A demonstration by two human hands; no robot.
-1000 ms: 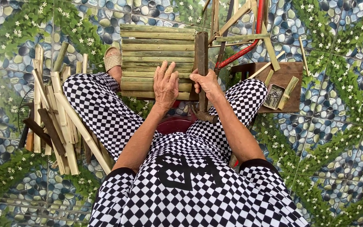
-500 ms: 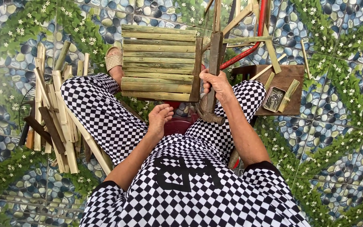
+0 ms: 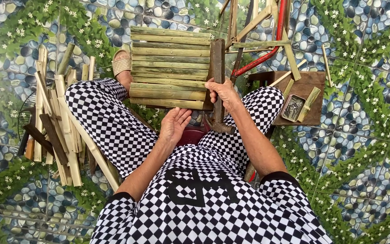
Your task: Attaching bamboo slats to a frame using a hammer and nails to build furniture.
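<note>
In the head view, the only view there is, the change is easy to see. One second ago both hands were lying flat on the near edge of the bamboo slat panel [image 3: 170,68]. Now the left hand [image 3: 175,123] has left the panel and has come back toward the body; it hangs open, palm turned up, fingers loosely spread, holding nothing, just below the near edge of the panel and above the dark red stool [image 3: 194,134]. The right hand [image 3: 222,92] has closed around the wooden handle of the hammer [image 3: 217,86], which half a second ago was already lifted. To my judgement this means the pressing and aligning of the slats is finished and the work goes over to striking.

The hammer stands almost upright along the right edge of the panel, its dark head down near the right knee, its handle end reaching up beside the upper slats. The panel rests across the lap, on the checked trousers, and touches the right hand at its lower right corner, while the left hand is apart from it.

Right of the panel a brown wooden board [image 3: 310,92] carries a small tin of nails [image 3: 293,108]. Left of the panel lies a heap of loose bamboo strips [image 3: 59,122]. Above the panel's left corner is a sandalled foot [image 3: 122,63].
</note>
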